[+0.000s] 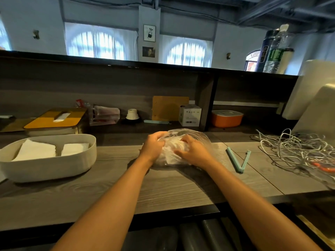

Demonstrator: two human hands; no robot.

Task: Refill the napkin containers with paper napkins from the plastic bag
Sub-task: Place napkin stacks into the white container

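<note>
Two hands hold a clear bag of napkins in the middle of the frame.

The left hand and right hand both grip the plastic bag on the table. The white napkin container sits at the left, with napkins inside.

Grey wood-grain worktop. On it at right, an open pale-green clip in a V shape; beyond that, a tangle of white cables. Along the back recess: yellow-topped board, small white box, brown clipboard leaning upright, orange container with a white lid. On the high ledge, bottles.
</note>
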